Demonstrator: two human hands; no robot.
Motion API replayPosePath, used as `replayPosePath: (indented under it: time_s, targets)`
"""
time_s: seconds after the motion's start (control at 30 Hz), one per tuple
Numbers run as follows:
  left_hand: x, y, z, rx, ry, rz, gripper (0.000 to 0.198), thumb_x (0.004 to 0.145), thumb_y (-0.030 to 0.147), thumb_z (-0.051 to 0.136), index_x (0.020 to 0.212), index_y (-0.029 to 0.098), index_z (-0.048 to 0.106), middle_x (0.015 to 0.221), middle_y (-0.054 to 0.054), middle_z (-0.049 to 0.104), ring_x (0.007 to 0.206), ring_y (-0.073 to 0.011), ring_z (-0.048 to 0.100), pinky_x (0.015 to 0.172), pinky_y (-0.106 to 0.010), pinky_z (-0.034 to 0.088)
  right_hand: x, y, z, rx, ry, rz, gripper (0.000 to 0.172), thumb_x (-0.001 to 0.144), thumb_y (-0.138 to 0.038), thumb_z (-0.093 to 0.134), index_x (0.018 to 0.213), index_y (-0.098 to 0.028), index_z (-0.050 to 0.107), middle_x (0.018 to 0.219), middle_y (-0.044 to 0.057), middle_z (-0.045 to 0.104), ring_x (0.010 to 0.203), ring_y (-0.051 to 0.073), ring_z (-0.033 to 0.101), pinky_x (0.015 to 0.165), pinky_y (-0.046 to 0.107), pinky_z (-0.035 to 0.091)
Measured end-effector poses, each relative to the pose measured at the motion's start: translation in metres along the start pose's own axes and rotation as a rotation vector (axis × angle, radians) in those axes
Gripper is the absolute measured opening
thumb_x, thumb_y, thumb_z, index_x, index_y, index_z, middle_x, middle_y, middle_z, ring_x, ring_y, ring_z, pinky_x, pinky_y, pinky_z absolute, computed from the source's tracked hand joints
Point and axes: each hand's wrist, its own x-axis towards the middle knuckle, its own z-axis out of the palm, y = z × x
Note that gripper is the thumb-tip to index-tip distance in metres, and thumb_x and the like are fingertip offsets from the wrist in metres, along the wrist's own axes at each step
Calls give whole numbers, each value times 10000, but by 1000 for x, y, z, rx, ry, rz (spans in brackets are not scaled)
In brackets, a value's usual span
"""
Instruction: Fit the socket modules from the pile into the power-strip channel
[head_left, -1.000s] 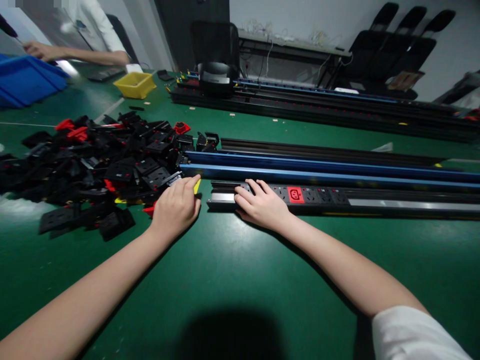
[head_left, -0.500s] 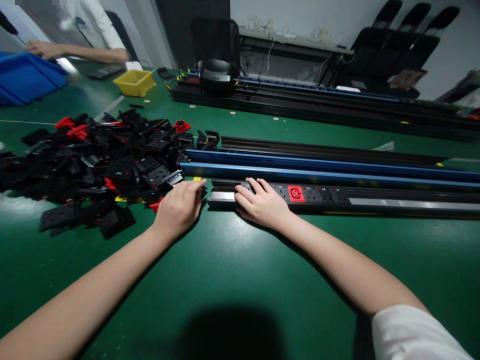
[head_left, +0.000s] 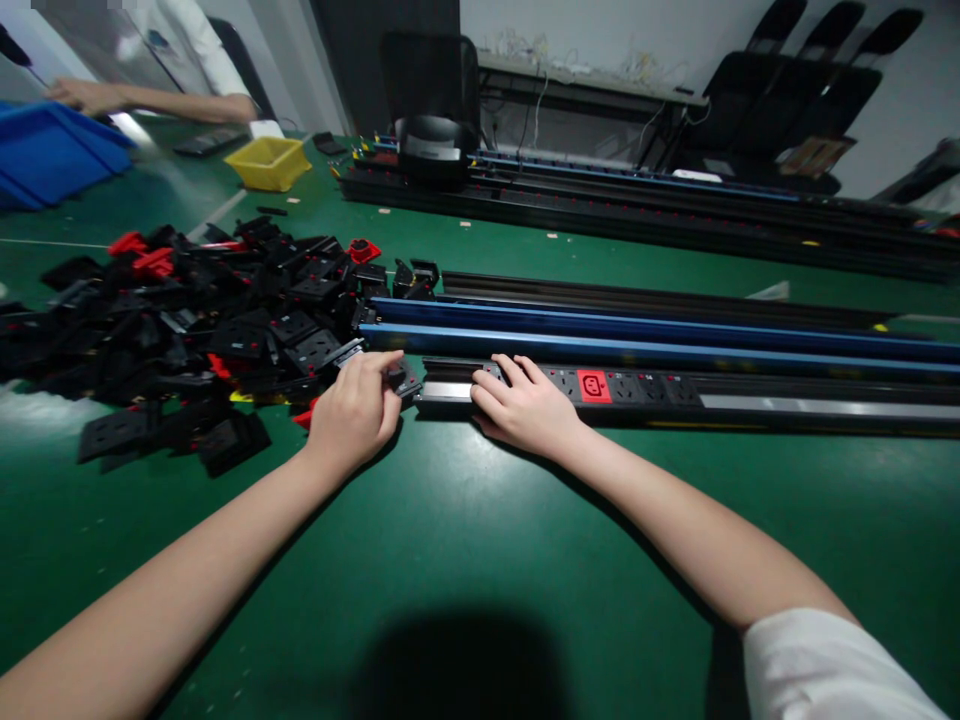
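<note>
A black socket module point(head_left: 406, 381) is pinched in my left hand point(head_left: 351, 408), level with the left end of a black power strip rail point(head_left: 446, 388). The module is partly hidden by the fingers, and I cannot tell whether it touches the rail. My right hand point(head_left: 525, 408) lies across the rail near that end, its fingers bent over the far side and its thumb on the near side, covering some modules. Right of this hand, a red socket module point(head_left: 592, 386) and several black socket modules point(head_left: 651, 389) sit in a row in the rail.
A heap of loose black and red socket modules point(head_left: 247, 335) lies left. Blue rails point(head_left: 637, 345) run behind the power strip; more long strips point(head_left: 600, 205) lie farther back. A yellow bin point(head_left: 268, 165), a blue bin point(head_left: 60, 155) and another person's arm point(head_left: 180, 105) are at upper left.
My left hand has turned and shifted slightly left, so the socket module in its fingers shows more. My right hand stays on the rail, and the row of modules has slid very slightly right.
</note>
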Motion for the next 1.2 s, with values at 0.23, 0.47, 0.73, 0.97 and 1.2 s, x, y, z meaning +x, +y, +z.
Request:
replayPosePath:
  time_s: [0.23, 0.47, 0.73, 0.97, 1.2]
  targets:
    - [1, -1, -1, -22, -51, 46, 538, 857, 64, 456, 1374, 152, 574, 1353, -149, 680, 1267, -297, 632, 1073, -470, 517, 1, -1, 1, -3, 4, 9, 253, 1022, -334, 529, 1139, -162, 673, 1261, 140, 697, 1303, 389, 570, 1066, 553, 452]
    - [2, -3, 0, -33, -105, 82, 566, 858, 48, 420, 1392, 150, 579, 1442, -167, 638, 1362, -268, 606, 1063, -433, 535, 2, -3, -1, -9, 27, 43, 259, 1021, -350, 516, 1061, -150, 676, 1087, 141, 709, 1278, 371, 584, 1075, 519, 450]
    - [5, 0, 0, 145, -99, 46, 400, 884, 243, 545, 1259, 145, 644, 1199, -173, 694, 1125, -338, 638, 904, -453, 546, 2, -3, -1, -2, 25, 54, 264, 1011, -361, 529, 1073, -149, 673, 1091, 147, 701, 1280, 368, 580, 1080, 515, 446]
    - [4, 4, -2, 256, -88, -30, 497, 838, 361, 625, 1284, 144, 652, 1148, -188, 648, 1059, -370, 590, 735, -418, 519, 2, -3, -2, -6, 14, 54, 260, 1007, -352, 535, 1075, -148, 680, 1106, 155, 703, 1289, 368, 575, 1092, 517, 440]
    - [4, 4, -2, 196, -83, -97, 637, 860, 408, 647, 1434, 147, 552, 1131, -186, 598, 1057, -366, 593, 765, -414, 523, 2, -3, -1, -1, 9, 50, 261, 1002, -352, 545, 1080, -147, 685, 1111, 160, 708, 1295, 374, 573, 1094, 525, 438]
